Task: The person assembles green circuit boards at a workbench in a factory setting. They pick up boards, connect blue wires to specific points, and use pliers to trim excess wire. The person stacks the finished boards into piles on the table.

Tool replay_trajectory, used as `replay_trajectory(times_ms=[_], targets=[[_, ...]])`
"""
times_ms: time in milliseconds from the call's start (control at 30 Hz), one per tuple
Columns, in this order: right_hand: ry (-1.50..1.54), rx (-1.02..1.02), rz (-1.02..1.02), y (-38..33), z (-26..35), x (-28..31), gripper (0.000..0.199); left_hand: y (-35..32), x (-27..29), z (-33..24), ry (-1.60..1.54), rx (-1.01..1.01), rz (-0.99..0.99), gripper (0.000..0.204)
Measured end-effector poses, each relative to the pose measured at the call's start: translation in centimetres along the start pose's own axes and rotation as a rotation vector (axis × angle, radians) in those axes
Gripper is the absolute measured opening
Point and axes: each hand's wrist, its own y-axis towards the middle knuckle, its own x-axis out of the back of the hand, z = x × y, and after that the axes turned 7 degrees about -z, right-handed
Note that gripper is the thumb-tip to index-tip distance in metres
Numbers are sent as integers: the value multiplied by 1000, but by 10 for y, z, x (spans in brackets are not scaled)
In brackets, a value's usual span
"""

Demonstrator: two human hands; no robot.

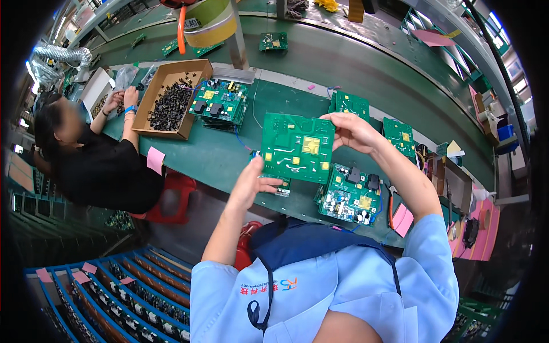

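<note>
A green circuit board (286, 146) with yellow patches and solder marks is held up tilted in front of me. My right hand (353, 132) pinches its upper right corner, thumb and fingers closed on the edge. At the lower left corner is my left hand (249, 184), its thumb along the side edge and its fingers reaching beneath the lower edge; part of its contact is hidden. Below the raised board, on the bench, lies a stack of populated circuit boards (350, 194) with black and white components. Another board stack (220, 103) stands to the left.
Small black parts fill a cardboard box (183, 108) on the green bench (200, 150). A co-worker (97, 154) sits at the left. More boards (400, 136) lie at the right, near orange-handled pliers (392, 206) and pink paper (402, 220). A conveyor belt (337, 68) runs behind.
</note>
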Motion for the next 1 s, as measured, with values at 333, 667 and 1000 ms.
replay_trajectory(times_ms=[333,667,1000], targets=[[-1416,783,406,-10,-32,-64,29,14,46,-18,-300,88,44,39],[-1464,186,-720,31,-26,90,40,33,69,19,92,-37,-36,26],[-898,-353,-982,24,-61,187,34,33,57,16,1083,-325,-461,29]])
